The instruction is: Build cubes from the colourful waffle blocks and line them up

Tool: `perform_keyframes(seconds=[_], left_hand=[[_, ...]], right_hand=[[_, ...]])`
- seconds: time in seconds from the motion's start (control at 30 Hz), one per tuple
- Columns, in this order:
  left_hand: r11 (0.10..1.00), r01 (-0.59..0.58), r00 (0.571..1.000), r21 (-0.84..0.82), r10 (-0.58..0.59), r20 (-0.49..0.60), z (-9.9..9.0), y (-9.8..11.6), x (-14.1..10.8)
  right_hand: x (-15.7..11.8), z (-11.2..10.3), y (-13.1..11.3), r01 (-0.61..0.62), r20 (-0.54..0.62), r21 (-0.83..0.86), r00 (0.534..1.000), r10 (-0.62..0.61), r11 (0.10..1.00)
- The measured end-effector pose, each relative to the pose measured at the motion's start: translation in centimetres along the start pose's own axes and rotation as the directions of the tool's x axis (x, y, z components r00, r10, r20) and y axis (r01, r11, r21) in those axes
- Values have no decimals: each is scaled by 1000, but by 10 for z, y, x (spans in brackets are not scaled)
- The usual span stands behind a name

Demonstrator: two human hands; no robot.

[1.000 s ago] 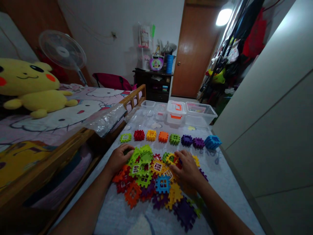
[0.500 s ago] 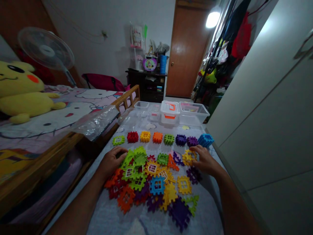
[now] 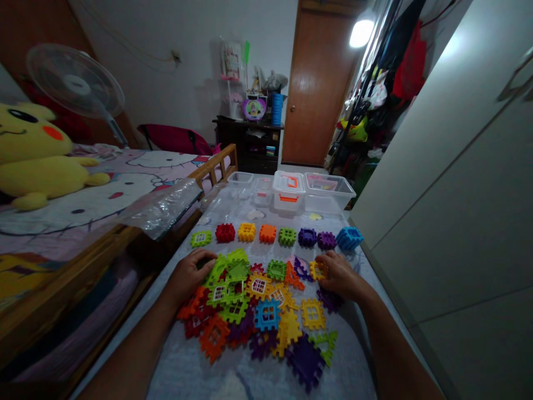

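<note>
A pile of interlocking plastic building pieces in many colours lies in front of me. At its left edge is my left hand (image 3: 192, 275), fingers curved and slightly apart beside the lime green pieces (image 3: 219, 270), with none seen in its grasp. On the right, my right hand (image 3: 340, 273) closes its thumb and fingers on a yellow window piece (image 3: 317, 270), covering its right side. A dark purple piece (image 3: 330, 299) lies partly under that hand. Nearer me are another yellow window piece (image 3: 313, 314), a blue window piece (image 3: 267, 315) and a purple square (image 3: 306, 361).
Behind the pile runs a row of colour-sorted stacks, from a lime piece (image 3: 201, 239) to a blue stack (image 3: 350, 238). Farther back stand a lidded clear box (image 3: 288, 197) and an open clear bin (image 3: 331, 203). A wooden bed rail (image 3: 125, 244) borders the left, a cabinet (image 3: 441, 194) the right.
My right hand has moved slightly left and closed over more of the yellow window piece. My left hand stays about where it was.
</note>
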State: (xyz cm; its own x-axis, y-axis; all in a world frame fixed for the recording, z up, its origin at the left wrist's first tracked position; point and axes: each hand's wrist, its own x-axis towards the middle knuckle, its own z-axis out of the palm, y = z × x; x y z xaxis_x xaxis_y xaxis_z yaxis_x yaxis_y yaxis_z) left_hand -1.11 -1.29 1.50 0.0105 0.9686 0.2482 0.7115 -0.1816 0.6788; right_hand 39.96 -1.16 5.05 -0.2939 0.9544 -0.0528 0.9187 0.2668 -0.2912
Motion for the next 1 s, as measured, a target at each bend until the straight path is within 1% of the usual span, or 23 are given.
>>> perform_keyframes(seconds=[0.13, 0.23, 0.3, 0.4, 0.5, 0.53, 0.6, 0.67, 0.77, 0.83, 0.87, 0.93, 1.0], left_hand=[[1000, -6, 1000, 2, 6, 9, 0, 0, 0], [1000, -4, 1000, -1, 4, 2, 0, 2, 0], [1000, -4, 1000, -5, 4, -9, 1, 4, 0], [1000, -10, 1000, -13, 10, -21, 1, 5, -1], [1000, -20, 1000, -18, 20, -18, 1, 6, -2], [999, -23, 1000, -21, 23, -16, 1, 6, -2], [999, -25, 1000, -31, 24, -14, 1, 6, -1], [999, -18, 1000, -45, 17, -18, 1, 6, -1], [998, -14, 1000, -64, 13, -24, 2, 5, -1], [997, -23, 1000, -71, 22, -20, 2, 5, -1], [997, -28, 999, -73, 27, -18, 2, 6, -2], [997, -32, 999, -77, 31, -18, 2, 7, -2], [996, -29, 999, -81, 27, -21, 1, 9, -2]], right_hand=[[4, 1, -5, -9, 21, -57, 1000, 10, 998], [5, 2, -5, 10, 8, -68, 1000, -9, 998], [4, 2, -1, 22, -38, -66, 999, -25, 998], [4, -3, 6, 7, -159, -61, 987, -17, 998], [9, -14, 1, 12, -248, -57, 968, -26, 998], [13, -17, -5, 38, -259, -50, 965, -50, 998], [24, -23, -26, 118, -259, -34, 958, -123, 992], [41, -25, -54, 196, -244, -33, 949, -198, 980], [72, -22, -98, 281, -214, -77, 933, -291, 957], [95, -17, -122, 298, -167, -112, 935, -314, 948], [105, -14, -132, 285, -148, -135, 941, -304, 949], [125, -9, -147, 265, -110, -176, 952, -286, 948], [141, -4, -155, 257, -90, -196, 956, -278, 946]])
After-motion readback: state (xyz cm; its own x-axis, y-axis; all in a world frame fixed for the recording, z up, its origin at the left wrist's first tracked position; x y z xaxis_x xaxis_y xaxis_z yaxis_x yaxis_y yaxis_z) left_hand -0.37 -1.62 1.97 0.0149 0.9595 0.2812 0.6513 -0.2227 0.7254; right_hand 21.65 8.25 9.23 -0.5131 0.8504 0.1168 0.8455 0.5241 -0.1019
